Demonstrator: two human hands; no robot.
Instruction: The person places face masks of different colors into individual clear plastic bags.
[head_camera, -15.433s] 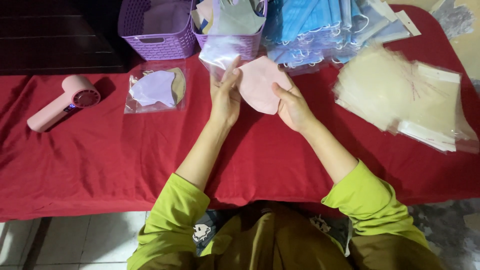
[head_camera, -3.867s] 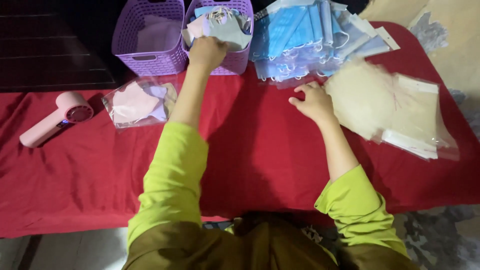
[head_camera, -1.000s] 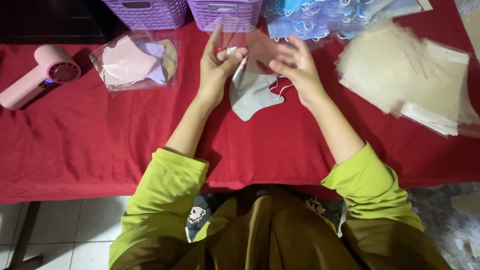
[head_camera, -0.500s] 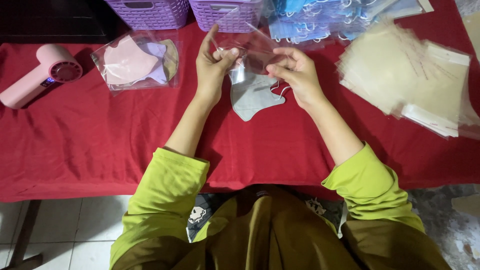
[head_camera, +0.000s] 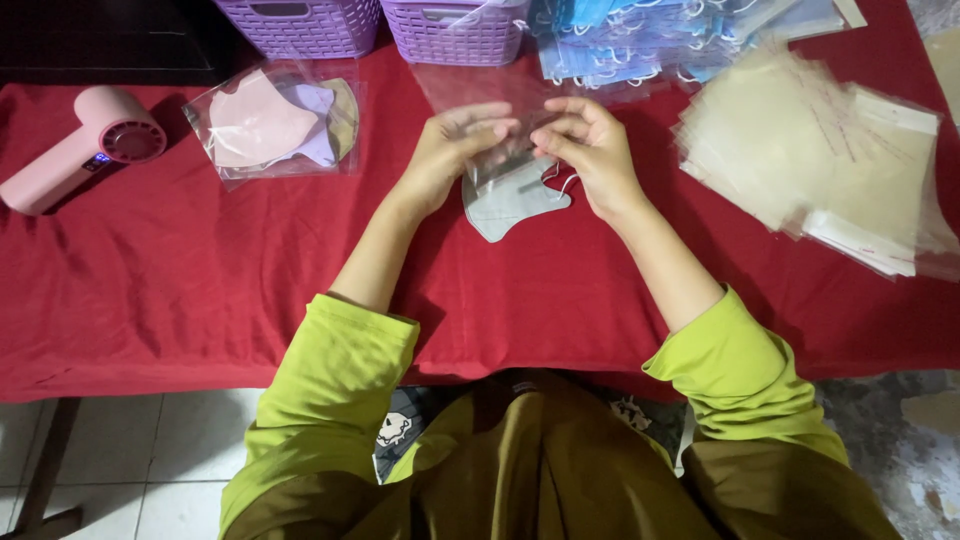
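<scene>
Nearest, our left hand (head_camera: 450, 150) and right hand (head_camera: 590, 150) pinch a clear plastic sleeve (head_camera: 480, 110) by its edges, seemingly holding its mouth apart above the grey mask (head_camera: 510, 195) lying on the red cloth (head_camera: 150, 260). Leftward lie a bagged mask pack (head_camera: 275, 122) and pink fan (head_camera: 80, 145); rightward, stacked sleeves (head_camera: 820, 160); farthest, purple baskets (head_camera: 370, 22). Nothing crowds our hands.

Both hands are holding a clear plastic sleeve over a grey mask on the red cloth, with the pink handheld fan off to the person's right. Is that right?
Not quite: in the head view the pink handheld fan lies to the person's left. The rest holds: left hand and right hand hold the clear plastic sleeve over the grey mask on the red cloth.
</scene>
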